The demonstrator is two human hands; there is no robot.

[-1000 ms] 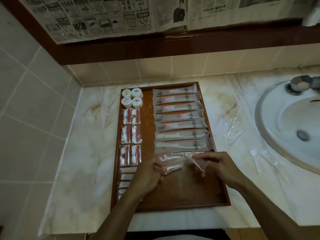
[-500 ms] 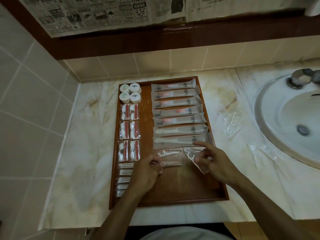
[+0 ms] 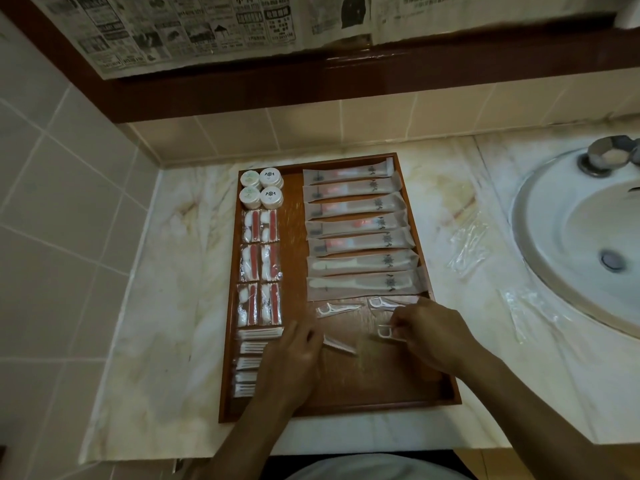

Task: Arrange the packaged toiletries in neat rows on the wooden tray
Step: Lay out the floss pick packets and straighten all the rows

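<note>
Mostly done on the wooden tray (image 3: 446,393), just floss picks left, right hand (image 3: 433,334) pinching one (image 3: 388,332), left hand (image 3: 294,358) another (image 3: 339,344).

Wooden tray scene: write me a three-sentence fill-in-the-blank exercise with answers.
The wooden tray holds ___ round white containers at its far left corner.
The right hand pinches a wrapped floss ___.
The sink lies to the tray's ___.
Answers: four; pick; right.
</note>
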